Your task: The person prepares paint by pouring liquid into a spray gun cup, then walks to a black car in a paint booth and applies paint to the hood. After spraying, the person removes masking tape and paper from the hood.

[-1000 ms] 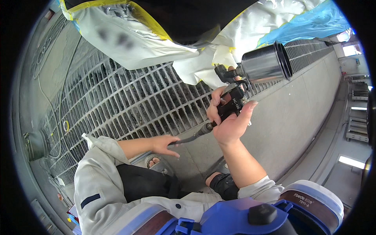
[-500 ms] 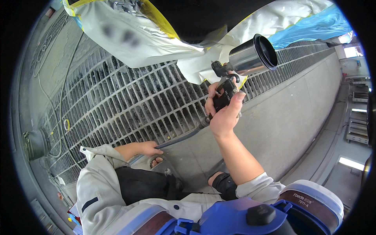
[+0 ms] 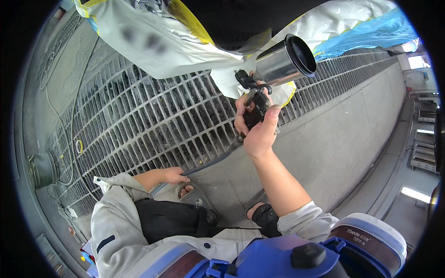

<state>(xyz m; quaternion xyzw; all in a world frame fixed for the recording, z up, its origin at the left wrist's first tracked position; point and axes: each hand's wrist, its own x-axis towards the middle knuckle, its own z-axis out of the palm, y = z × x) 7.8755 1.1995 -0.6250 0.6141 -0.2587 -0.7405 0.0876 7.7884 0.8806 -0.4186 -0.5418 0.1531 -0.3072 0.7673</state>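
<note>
Right hand (image 3: pixel 260 138) grips the spray gun (image 3: pixel 255 115) — cup (image 3: pixel 278 64) pointing lengthwise toward two o'clock — and left hand (image 3: pixel 173 175), at eight, grasps its hose (image 3: pixel 209 165).

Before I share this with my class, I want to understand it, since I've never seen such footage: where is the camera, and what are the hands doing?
There is no robot here, just a person's two bare hands. A wide fisheye camera on the head looks down, so straight edges bend.

The right hand holds a black spray gun with a tilted, silvery metal cup. The left hand is at a long grey hose leading to the gun; its exact grip is hard to see.

Below is grey metal floor grating, with a small yellow ring toward the left. Ahead hangs white sheeting edged with yellow tape. The blue shape at the bottom looks like the wearer's mask.
</note>
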